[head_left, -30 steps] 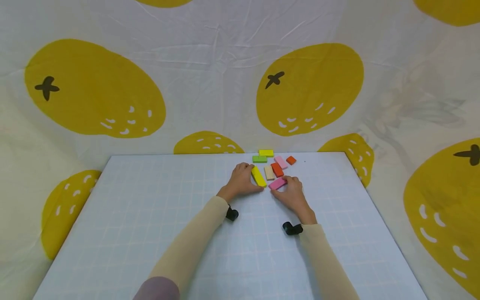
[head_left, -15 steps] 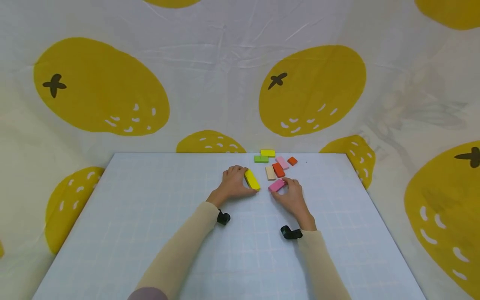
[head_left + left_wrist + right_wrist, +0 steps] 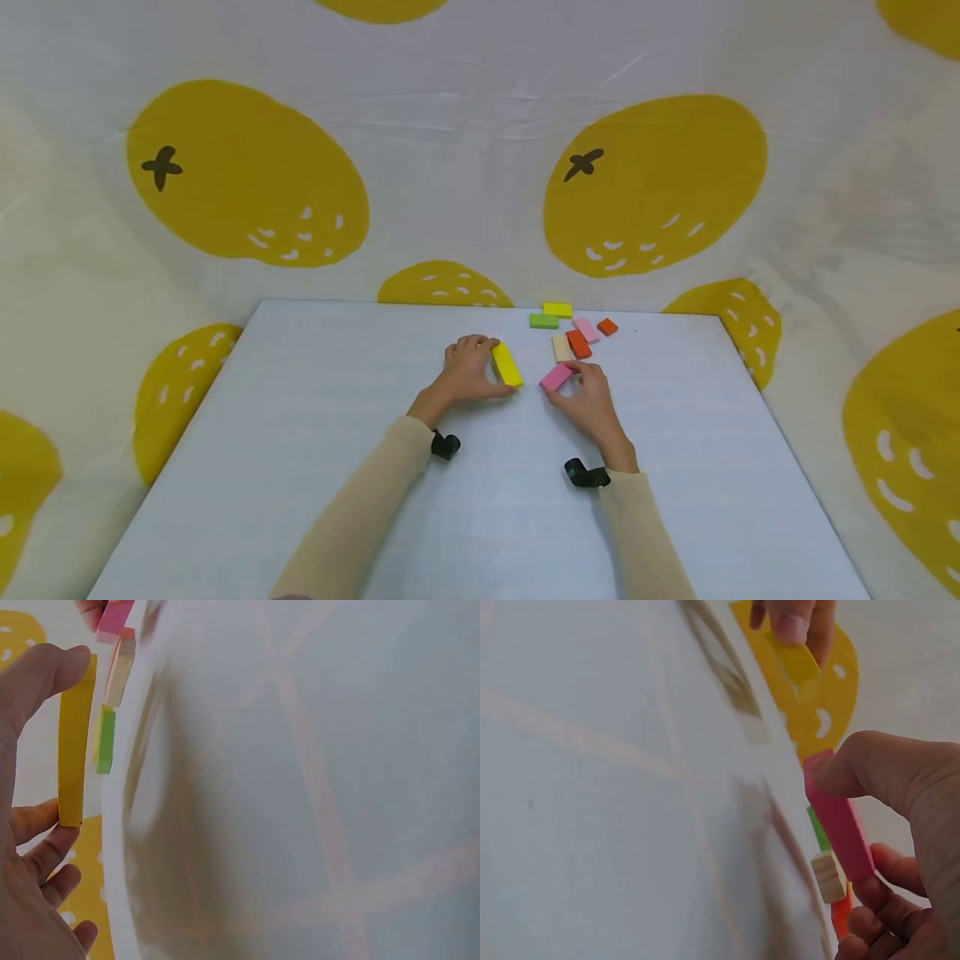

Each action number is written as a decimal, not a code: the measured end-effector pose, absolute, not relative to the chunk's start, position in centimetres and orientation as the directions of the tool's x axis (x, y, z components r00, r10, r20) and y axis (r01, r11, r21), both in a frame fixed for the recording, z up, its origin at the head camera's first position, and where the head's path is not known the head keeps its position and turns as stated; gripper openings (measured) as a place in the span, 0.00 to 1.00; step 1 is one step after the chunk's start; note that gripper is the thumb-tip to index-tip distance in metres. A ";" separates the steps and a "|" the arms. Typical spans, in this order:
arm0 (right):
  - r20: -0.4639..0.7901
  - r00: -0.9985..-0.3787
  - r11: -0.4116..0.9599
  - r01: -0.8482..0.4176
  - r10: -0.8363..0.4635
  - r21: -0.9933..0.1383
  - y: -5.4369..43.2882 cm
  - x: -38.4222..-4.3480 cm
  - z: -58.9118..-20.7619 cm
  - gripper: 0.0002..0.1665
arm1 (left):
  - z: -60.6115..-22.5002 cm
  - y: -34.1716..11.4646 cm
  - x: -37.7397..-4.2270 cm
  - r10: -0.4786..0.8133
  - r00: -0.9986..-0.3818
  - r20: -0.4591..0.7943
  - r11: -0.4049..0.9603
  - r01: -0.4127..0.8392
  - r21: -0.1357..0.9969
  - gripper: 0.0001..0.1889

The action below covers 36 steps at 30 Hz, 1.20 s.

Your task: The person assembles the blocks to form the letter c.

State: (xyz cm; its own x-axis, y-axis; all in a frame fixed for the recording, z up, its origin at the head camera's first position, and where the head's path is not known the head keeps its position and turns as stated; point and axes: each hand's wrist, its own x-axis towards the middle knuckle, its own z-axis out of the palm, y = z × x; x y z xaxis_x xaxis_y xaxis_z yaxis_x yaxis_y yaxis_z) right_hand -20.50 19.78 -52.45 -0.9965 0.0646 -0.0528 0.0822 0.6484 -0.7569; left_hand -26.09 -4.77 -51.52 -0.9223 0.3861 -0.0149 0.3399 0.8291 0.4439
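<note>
My left hand [image 3: 467,371] pinches a bright yellow block [image 3: 507,365] lengthwise, thumb at the near end and fingertips at the far end. In the left wrist view that yellow block [image 3: 75,750] shows a long narrow side. To its right, my right hand [image 3: 592,404] holds a pink block [image 3: 556,377] by its ends between thumb and fingers. The right wrist view has the same pink block [image 3: 844,829] slanting between thumb and fingertips. A gap separates the two held blocks. Just behind the pink one lie a plain wooden block [image 3: 562,348] and a red block [image 3: 579,344].
Farther back on the white table [image 3: 360,358] lie a green block [image 3: 543,321], another yellow block [image 3: 557,309], a light pink block [image 3: 587,330] and a small orange-red piece [image 3: 607,327]. A patterned cloth [image 3: 465,167] hangs behind the table's far edge.
My left hand has drawn the yellow block leftward, away from the wooden one. The pink block in my right hand has shifted slightly left and nearer. The head view has turned left.
</note>
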 end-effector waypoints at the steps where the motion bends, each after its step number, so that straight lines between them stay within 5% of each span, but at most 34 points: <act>1: -0.050 -0.997 0.650 0.073 0.054 -0.757 19.6 -20.5 -52.5 0.43 | -51.5 -5.0 -26.0 0.382 -0.924 -0.013 0.831 0.337 0.442 0.52; 36: -0.060 -0.988 0.733 -0.066 -0.145 -0.677 16.6 -18.9 -52.0 0.37 | -50.8 -11.5 -23.0 0.461 -0.885 -0.068 0.829 0.402 0.388 0.50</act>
State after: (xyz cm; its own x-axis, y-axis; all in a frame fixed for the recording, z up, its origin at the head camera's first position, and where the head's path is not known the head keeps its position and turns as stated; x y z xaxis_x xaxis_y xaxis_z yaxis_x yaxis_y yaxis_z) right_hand -18.87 16.65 -52.01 -0.9876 -0.1448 -0.0600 -0.0664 0.7333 -0.6767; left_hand -23.03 -11.48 -50.82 -0.8849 0.4608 -0.0682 0.4021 0.8294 0.3878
